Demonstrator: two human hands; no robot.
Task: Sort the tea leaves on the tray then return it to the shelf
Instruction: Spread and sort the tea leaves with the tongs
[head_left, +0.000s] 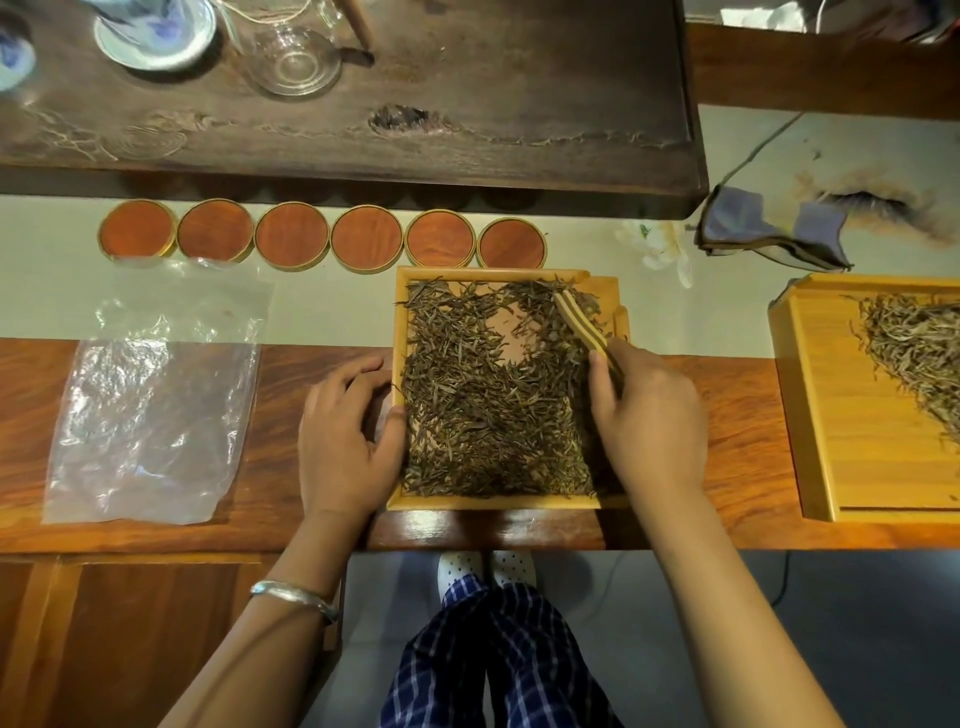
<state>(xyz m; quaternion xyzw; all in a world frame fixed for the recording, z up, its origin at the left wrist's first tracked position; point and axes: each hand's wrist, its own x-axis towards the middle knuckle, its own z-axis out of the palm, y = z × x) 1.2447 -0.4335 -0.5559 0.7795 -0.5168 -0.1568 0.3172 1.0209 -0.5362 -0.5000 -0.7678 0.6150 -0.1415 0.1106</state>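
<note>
1. Firmly, the right hand (649, 415) pinched a pair of bamboo tweezers (584, 325), thumb against the handle, with the tips lying among the tea leaves (488, 405) near the far right corner of the tray (498, 503).
2. The left hand (345, 441) rested at the tray's left rim, fingers loosely curved on the tabletop (743, 457) and the thumb pressed to the rim; a silver bangle (296, 597) circled that wrist.
3. The tray sat on the tabletop just before the person, its dark leaves spread over most of the floor, with a bare patch toward the far middle.
4. To the left lay a crumpled clear plastic bag (150, 405).
5. Beyond the tray stood a row of six round wooden coasters (322, 236).
6. At the right edge sat a second tray (831, 415) holding paler leaves, with a folded cloth (769, 228) behind it.
</note>
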